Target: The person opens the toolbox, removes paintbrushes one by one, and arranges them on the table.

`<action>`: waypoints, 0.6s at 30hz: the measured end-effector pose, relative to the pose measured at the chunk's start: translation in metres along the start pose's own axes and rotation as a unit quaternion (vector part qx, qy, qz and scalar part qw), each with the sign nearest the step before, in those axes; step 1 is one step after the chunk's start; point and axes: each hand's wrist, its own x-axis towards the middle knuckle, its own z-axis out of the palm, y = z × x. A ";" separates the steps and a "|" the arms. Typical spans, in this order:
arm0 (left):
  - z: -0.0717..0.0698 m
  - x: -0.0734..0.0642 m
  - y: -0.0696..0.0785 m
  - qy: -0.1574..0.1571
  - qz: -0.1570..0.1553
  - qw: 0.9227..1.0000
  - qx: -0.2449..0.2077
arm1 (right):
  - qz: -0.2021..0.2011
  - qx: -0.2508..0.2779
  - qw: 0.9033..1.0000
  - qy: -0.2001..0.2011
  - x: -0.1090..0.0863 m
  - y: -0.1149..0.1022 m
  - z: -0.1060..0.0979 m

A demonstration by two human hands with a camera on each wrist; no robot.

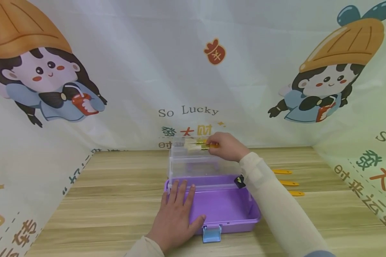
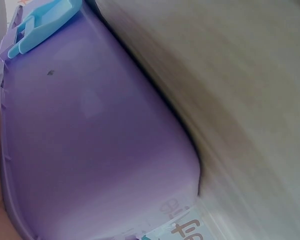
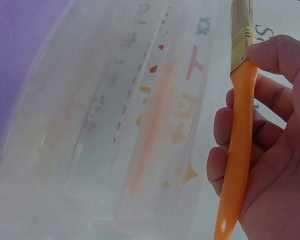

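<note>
A purple plastic box [image 1: 223, 205] with a light-blue latch [image 1: 211, 233] stands open, its clear lid [image 1: 183, 166] raised at the back. My left hand [image 1: 177, 214] rests on the box's left side with fingers spread. In the left wrist view the box's purple outer wall [image 2: 95, 130] fills much of the picture. My right hand [image 1: 226, 146] holds a paintbrush [image 3: 242, 120] with an orange handle and pale bristles in front of the lid. A blurred orange shape [image 3: 155, 130] shows on the clear plastic; whether it is a reflection or another brush I cannot tell.
Several orange handles [image 1: 289, 183] lie on the wooden table to the right, partly hidden by my right sleeve [image 1: 276, 200]. A black tag [image 1: 239, 181] is at the box's back right. A printed cloth [image 1: 141, 71] hangs behind and at both sides.
</note>
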 end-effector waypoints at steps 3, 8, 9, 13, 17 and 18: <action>0.000 0.000 0.000 -0.004 -0.003 1.000 -0.006 | -0.010 0.005 1.000 0.011 -0.006 -0.001 -0.003; 0.000 0.000 0.001 0.000 0.000 1.000 -0.012 | -0.017 0.001 1.000 0.024 -0.015 -0.002 -0.007; 0.000 0.000 0.001 0.002 0.000 1.000 -0.010 | -0.019 0.001 0.999 0.028 -0.017 -0.002 -0.008; 0.000 0.000 0.000 0.003 0.000 1.000 -0.005 | -0.024 0.004 0.999 0.038 -0.026 0.000 -0.011; 0.001 0.000 0.001 0.006 0.000 1.000 -0.005 | -0.013 0.014 0.999 0.043 -0.036 0.002 -0.014; 0.002 0.000 0.000 0.009 0.001 1.000 -0.004 | -0.008 0.016 0.999 0.043 -0.039 0.004 -0.014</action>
